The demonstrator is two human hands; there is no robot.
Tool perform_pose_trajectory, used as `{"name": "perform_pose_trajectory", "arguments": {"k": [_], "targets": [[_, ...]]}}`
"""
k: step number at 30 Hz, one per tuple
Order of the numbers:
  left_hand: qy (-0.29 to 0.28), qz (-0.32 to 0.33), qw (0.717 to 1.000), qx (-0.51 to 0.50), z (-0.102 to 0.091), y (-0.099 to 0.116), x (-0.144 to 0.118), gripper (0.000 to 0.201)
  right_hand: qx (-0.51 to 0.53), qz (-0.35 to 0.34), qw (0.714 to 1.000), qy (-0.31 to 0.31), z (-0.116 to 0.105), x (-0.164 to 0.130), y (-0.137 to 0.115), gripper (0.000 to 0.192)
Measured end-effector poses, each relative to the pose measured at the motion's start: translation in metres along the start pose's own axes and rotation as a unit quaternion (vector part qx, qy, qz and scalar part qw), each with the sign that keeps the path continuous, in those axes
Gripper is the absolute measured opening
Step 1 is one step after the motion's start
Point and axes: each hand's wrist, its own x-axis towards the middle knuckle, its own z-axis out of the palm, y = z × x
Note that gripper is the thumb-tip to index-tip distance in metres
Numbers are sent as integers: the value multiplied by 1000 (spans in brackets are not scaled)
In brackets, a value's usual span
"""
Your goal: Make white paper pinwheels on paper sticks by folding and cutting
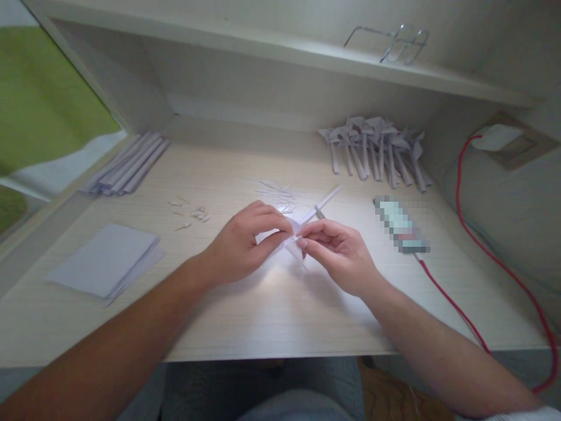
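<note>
My left hand (245,242) and my right hand (339,251) meet at the middle of the pale wooden desk (280,316). Together they pinch a small folded white paper piece (293,231), with a thin white paper stick (324,202) running up and to the right from it. My left fingers curl over the paper's left side. The thumb and forefinger of my right hand nip its right edge. Most of the paper is hidden by my fingers.
A heap of finished paper pinwheels (377,152) lies at the back right. Rolled paper sticks (129,166) lie back left, a stack of white sheets (105,260) front left, small scraps (193,213) and thin strips (276,190) nearby. A phone (401,225) on a red cable (464,318) lies to the right.
</note>
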Motion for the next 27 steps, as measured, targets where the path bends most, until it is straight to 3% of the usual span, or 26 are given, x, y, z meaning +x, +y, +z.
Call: {"name": "perform_pose_trajectory", "arguments": {"k": [11, 17, 22, 27], "targets": [[23, -40, 998, -37, 2, 5, -1, 11, 24, -7, 999, -28, 0, 2, 3, 11], [79, -130, 987, -56, 0, 13, 1, 11, 53, -9, 996, -75, 0, -1, 1, 11], [3, -207, 968, -143, -7, 11, 4, 12, 17, -43, 995, -92, 1, -4, -1, 11], [-28, -238, 954, -179, -11, 6, 4, 8, -58, -84, 989, -103, 0, -5, -1, 20]]}}
